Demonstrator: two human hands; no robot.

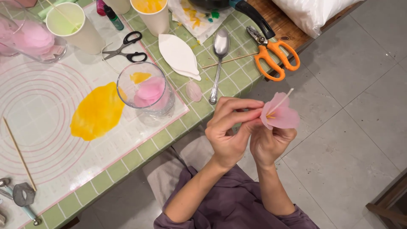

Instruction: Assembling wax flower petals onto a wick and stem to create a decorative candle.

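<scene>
Both hands are off the desk edge, over the floor, working a pink petal flower (280, 114) built on a thin wooden skewer (283, 100). Left hand (231, 129): fingers pinched narrow on the flower's base, thumb and forefinger pressing the petal against the stick. Right hand (268, 144) cups underneath, fingers closed around the lower part of the flower; the stem end is hidden in the palm. Yellow centre shows inside the petals.

Step in hand, as I judge it: wrapping or pressing a petal onto the flower. The next move probably calls for another petal. A loose pink petal (194, 90) lies on the green-tiled desk (231, 82) just beside the spoon (219, 57), with more in the clear glass cup (146, 88).

Also on the desk: orange scissors (275, 57), black scissors (125, 47), white leaf-shaped piece (179, 55), yellow sheet (97, 112) on the ringed mat (51, 140).
</scene>
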